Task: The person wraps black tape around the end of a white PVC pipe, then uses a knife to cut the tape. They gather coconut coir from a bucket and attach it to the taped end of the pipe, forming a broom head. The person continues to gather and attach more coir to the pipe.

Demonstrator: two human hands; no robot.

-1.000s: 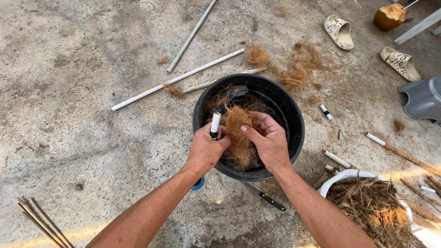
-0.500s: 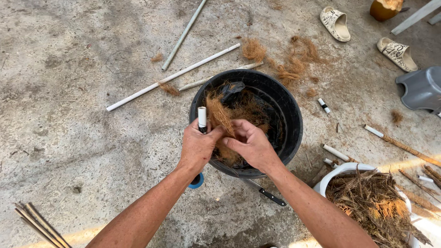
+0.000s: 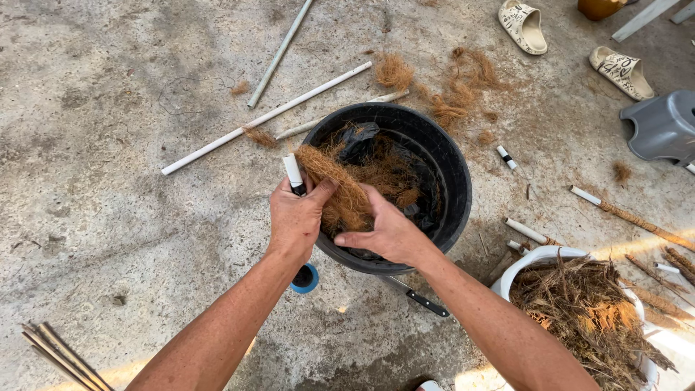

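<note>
Fibre is our worry: our left hand (image 3: 295, 217) grips a short white pipe (image 3: 292, 172) upright and pinches one end of a wad of coconut fibre (image 3: 340, 190) against it, while our right hand (image 3: 389, 233) is half open, fingers spread against the wad. All of this sits over the near-left rim of the black tub (image 3: 455, 190). We judge the loose wad could slide off the smooth pipe or shed strands onto the concrete, since only a thumb and flat fingers hold it. A knife (image 3: 420, 297) lies just near the tub under our right forearm, where a dropped elbow might meet it. Counting: one tub; one white bucket (image 3: 532, 261) of dry fibre at near right; three long white pipes (image 3: 264, 119) far left of the tub; two sandals (image 3: 524, 25) far right; one grey stool (image 3: 660, 127); one blue tape roll (image 3: 305, 279); several short pipe offcuts to the right, whose number we cannot tell exactly.
</note>
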